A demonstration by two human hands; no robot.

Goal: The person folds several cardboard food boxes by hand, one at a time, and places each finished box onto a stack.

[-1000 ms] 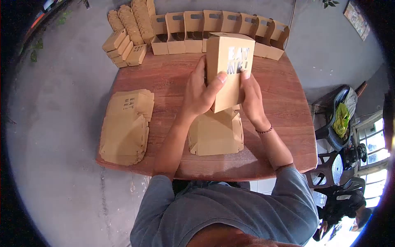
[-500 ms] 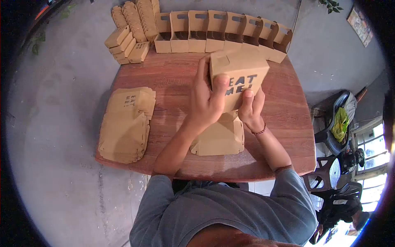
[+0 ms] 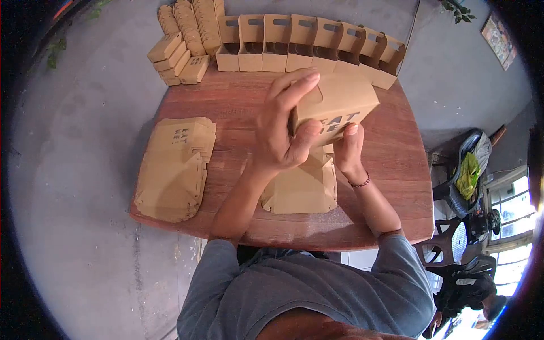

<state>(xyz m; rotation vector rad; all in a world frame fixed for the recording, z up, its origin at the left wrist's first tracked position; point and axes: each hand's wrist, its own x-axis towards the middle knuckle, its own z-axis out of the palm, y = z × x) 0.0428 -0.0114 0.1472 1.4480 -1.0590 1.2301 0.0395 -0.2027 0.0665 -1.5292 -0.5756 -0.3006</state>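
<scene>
A folded brown cardboard box (image 3: 343, 99) with cut-out "EAT ME!" letters is held up over the middle of the table, tilted so its top face shows. My left hand (image 3: 286, 122) grips its left side, thumb on the lettered face and fingers at the top edge. Around the lower right of the box closes my right hand (image 3: 350, 148), thumb by the letters. Beneath the hands lie flat cardboard blanks (image 3: 300, 190). At the left of the table is another stack of flat blanks (image 3: 173, 181), the top one also lettered.
A row of open cardboard carriers with handle slots (image 3: 277, 48) lines the table's far edge. Closed boxes (image 3: 170, 56) are stacked at the far left, beside piled cardboard pieces (image 3: 190, 28). Chairs (image 3: 453, 243) and a person in dark clothes (image 3: 467, 294) are at the right.
The box has tipped, its top face turning into view, and moved slightly right and down. My left fingers have shifted onto its top edge. The view has shifted slightly.
</scene>
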